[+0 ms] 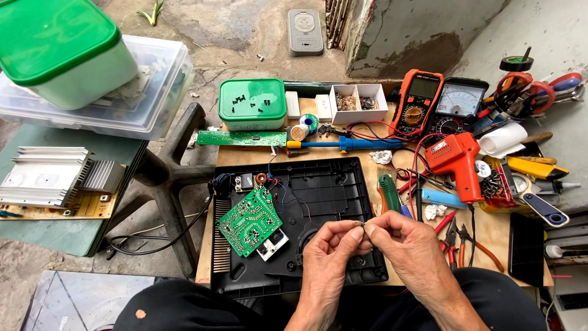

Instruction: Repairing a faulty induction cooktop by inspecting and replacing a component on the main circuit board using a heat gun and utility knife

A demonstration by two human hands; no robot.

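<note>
Both hands meet above the near right corner of a black plastic housing (318, 190) lying open on a small wooden table (490, 230). Left hand (331, 248) and right hand (407, 242) pinch a tiny metallic part (362, 227) between thumbs and forefingers, fingertips almost touching; too small to tell what it is.

Inside the housing, at its left, a green circuit board (250, 220) lies tilted, tied by red and blue wires to a small coil at the far left corner.

Containers: a green-lidded tub (252, 103) at the table's far edge, black screws scattered on its lid. Right of it, a white two-compartment box (358, 103) holding small hardware. Far left, off the table, a green-lidded white tub (58, 52) sits on a clear plastic bin (153, 92).

Around: blue solder sucker (346, 144) along the housing's far edge, orange multimeter (418, 101), orange soldering gun (458, 162), pliers (465, 242) right of the right hand. An aluminium heatsink (52, 175) lies on a stand to the left.
</note>
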